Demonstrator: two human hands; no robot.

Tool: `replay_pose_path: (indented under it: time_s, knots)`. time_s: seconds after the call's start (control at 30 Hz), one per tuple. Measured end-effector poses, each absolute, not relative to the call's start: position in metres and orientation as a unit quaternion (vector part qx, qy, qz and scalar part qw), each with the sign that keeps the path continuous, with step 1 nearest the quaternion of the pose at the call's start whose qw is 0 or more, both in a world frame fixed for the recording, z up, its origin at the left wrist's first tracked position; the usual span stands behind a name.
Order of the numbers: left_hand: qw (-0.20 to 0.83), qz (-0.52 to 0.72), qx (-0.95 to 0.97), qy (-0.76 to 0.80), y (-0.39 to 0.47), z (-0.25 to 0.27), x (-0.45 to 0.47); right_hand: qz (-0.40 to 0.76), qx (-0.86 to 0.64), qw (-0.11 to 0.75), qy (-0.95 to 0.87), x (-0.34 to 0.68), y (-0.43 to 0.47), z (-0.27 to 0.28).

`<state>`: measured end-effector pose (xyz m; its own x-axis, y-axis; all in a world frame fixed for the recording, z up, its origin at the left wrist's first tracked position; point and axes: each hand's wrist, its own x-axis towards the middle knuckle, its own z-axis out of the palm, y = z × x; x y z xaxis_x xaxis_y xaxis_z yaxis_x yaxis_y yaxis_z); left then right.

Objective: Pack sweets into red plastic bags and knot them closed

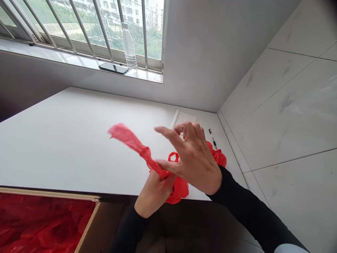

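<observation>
A red plastic bag (181, 189) is bunched up above the table's front edge, one twisted strip of it sticking out to the upper left with a blurred tip. My left hand (156, 193) is closed around the bag from below, its fingers mostly hidden. Over it, my right hand (195, 158) is open: the index finger points left, the other fingers are bent, and the thumb lies against the bag's strip. A small loop of the bag shows between the hands. Behind my right wrist lies another crumpled red plastic bundle (220, 158), partly covered.
The white table (79, 140) meets a tiled wall on the right. A white booklet (188, 118) and a pen (212, 138) lie near its back right. On the windowsill are a phone (113, 68) and a clear bottle (129, 49). A cardboard box (88, 225) holds red plastic, lower left.
</observation>
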<state>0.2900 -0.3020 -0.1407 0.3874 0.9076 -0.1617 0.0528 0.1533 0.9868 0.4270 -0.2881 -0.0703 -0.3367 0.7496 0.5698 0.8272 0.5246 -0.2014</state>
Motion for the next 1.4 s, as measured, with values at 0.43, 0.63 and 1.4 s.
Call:
replay_pose_path:
  time_s: [0.43, 0.63, 1.4]
  knots:
    - [0.769, 0.402, 0.363, 0.34, -0.293, -0.143, 0.267, 0.329, -0.471, 0.342, -0.743, 0.463, -0.289, -0.089]
    - [0.762, 0.389, 0.418, 0.306, -0.29, -0.145, 0.258, 0.358, -0.373, 0.274, -0.811, 0.462, -0.295, -0.123]
    - [0.357, 0.478, 0.661, 0.455, -0.295, -0.185, 0.269, 0.553, -0.448, 0.259, -0.653, 0.456, -0.288, -0.156]
